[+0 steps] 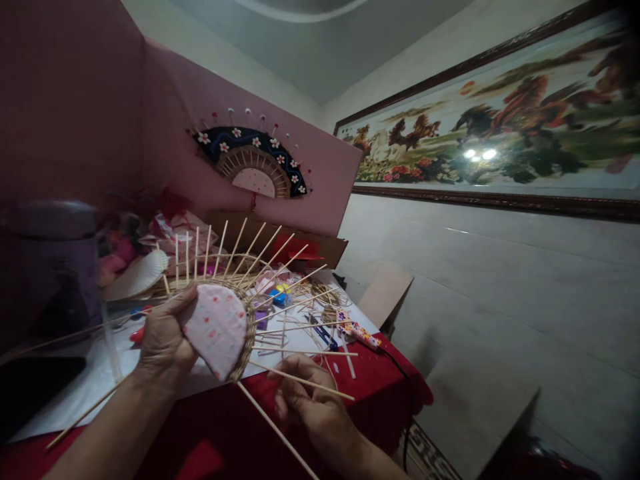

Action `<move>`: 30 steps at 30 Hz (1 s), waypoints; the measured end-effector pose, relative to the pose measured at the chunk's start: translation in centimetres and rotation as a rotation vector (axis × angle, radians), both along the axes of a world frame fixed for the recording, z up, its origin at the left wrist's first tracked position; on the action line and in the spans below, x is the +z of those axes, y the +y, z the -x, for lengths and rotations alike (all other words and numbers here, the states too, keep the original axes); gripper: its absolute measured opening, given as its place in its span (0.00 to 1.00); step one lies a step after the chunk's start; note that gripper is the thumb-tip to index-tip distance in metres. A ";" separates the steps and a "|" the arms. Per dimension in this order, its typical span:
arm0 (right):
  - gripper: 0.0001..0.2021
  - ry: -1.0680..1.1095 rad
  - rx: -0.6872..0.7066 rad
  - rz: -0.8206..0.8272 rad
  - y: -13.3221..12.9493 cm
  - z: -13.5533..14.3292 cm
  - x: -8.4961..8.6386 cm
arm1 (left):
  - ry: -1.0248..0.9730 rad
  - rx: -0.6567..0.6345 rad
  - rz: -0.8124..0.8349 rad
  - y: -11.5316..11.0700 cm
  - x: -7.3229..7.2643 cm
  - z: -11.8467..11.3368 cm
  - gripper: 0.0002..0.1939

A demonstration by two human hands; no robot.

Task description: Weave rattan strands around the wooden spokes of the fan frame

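Observation:
A fan-shaped frame with a pale, flower-dotted cloth half-circle (pixel 219 327) is at the centre, several thin wooden sticks fanning out from its woven rim (pixel 249 330). My left hand (pixel 167 333) grips the cloth part at its left edge, thumb on top. Near the lower right sticks is my right hand (pixel 310 400), its fingers bent and pressed together by one stick. Whether a thin strand lies between those fingers is too small to make out.
Blue-handled scissors (pixel 323 333) and a flower-patterned glue gun (pixel 357 330) with a black cord lie at the table's right. A white shell (pixel 145 270) and a large purple container (pixel 60 267) stand left. A finished fan (pixel 255 160) hangs behind.

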State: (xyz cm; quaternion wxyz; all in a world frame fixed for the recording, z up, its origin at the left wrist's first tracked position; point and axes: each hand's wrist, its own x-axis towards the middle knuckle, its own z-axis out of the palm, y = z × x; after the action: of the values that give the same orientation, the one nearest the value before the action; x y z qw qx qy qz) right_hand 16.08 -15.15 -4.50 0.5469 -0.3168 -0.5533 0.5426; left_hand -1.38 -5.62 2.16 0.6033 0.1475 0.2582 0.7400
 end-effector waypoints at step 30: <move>0.13 -0.004 -0.260 -0.168 0.4 -0.7 0.1 | 0.019 -0.072 0.023 0.0 -0.2 0.0 0.06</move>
State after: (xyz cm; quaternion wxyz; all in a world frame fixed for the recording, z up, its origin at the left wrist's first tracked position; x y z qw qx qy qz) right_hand 16.79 -14.75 -4.42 0.6360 -0.3401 -0.5521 0.4184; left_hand -1.34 -5.62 1.98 0.6287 0.1567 0.2670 0.7134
